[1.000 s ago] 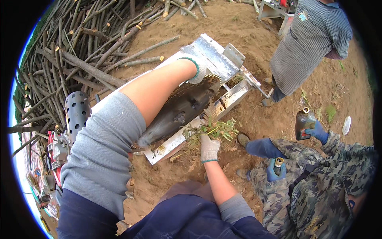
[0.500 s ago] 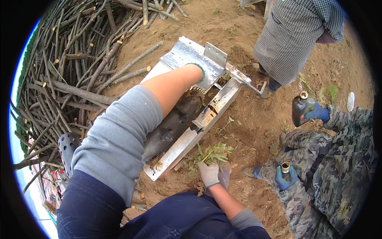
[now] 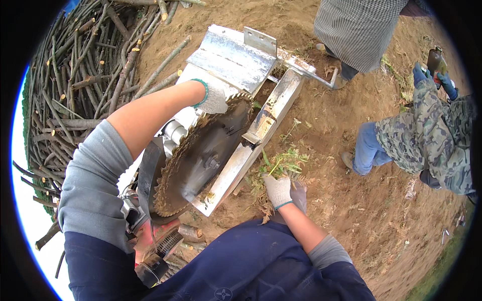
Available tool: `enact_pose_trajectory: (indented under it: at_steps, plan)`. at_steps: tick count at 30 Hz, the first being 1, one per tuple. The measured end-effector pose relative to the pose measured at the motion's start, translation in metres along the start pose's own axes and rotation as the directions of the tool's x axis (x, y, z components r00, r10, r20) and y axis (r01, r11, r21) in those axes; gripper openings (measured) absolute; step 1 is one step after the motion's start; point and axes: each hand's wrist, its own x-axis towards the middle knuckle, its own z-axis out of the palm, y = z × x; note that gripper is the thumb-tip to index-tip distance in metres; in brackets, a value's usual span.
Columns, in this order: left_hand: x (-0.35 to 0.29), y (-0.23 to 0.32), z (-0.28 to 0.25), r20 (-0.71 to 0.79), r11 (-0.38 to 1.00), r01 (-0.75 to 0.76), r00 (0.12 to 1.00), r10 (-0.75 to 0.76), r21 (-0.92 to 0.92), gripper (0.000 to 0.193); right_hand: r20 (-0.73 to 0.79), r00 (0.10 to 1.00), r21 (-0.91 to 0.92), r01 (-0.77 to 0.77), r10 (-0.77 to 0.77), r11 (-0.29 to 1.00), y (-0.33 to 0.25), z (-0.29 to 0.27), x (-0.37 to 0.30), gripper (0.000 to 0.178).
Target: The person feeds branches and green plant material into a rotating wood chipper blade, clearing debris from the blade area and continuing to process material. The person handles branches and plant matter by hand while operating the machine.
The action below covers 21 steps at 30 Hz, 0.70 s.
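My left hand (image 3: 215,99), in a white knit glove with a green cuff, is at the upper edge of a big toothed circular saw blade (image 3: 201,158). Its fingers point down and are partly hidden, so their grip does not show. The blade stands in a metal saw frame with a sloped metal plate (image 3: 231,55) on top and a long rail (image 3: 266,125) along its right side. Near the rail's lower end, my gloved right hand (image 3: 278,191) is closed around a bunch of green fern leaves (image 3: 286,161). A translucent plastic piece (image 3: 299,194) shows beside that hand.
Cut branches (image 3: 85,75) are heaped at the left. A red engine (image 3: 153,236) sits below the blade, near short log pieces (image 3: 191,232). A crank handle (image 3: 334,78) juts out at upper right. A camouflage-clad person (image 3: 419,130) with blue gloves holds a dark bottle (image 3: 437,61); another checked-clothed person (image 3: 351,30) stands nearby.
My left hand has come back from the metal plate to the blade's upper edge, and more of the blade shows. The camouflage-clad person has moved farther off. My right hand still holds the fern leaves.
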Motion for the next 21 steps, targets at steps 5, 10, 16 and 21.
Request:
enact_pose_trajectory:
  at_steps: [5, 10, 16, 21]
  plan:
    - [-0.102, -0.005, 0.02, -0.018, 0.996, 0.081, 0.996, -0.082, -0.02, 0.051, -0.11, 0.992, 0.097, -0.051, 0.061, 0.994, -0.07, 0.048, 0.047, 0.025]
    - [-0.126, -0.013, 0.026, 0.109, 0.992, 0.08, 0.99, -0.09, 0.098, 0.049, -0.052, 0.959, 0.032, 0.279, -0.278, 0.96, -0.106, 0.123, 0.106, 0.04]
    - [-0.116, -0.016, 0.03, 0.064, 0.999, 0.035, 0.997, -0.037, 0.034, 0.051, -0.217, 0.976, -0.184, -0.031, -0.01, 0.982, -0.114, 0.122, 0.172, 0.029]
    - [-0.112, -0.025, 0.022, 0.124, 0.999, -0.033, 0.992, 0.03, 0.023, 0.053, 0.057, 0.997, -0.063, -0.049, 0.053, 0.997, -0.143, 0.132, 0.099, 0.043]
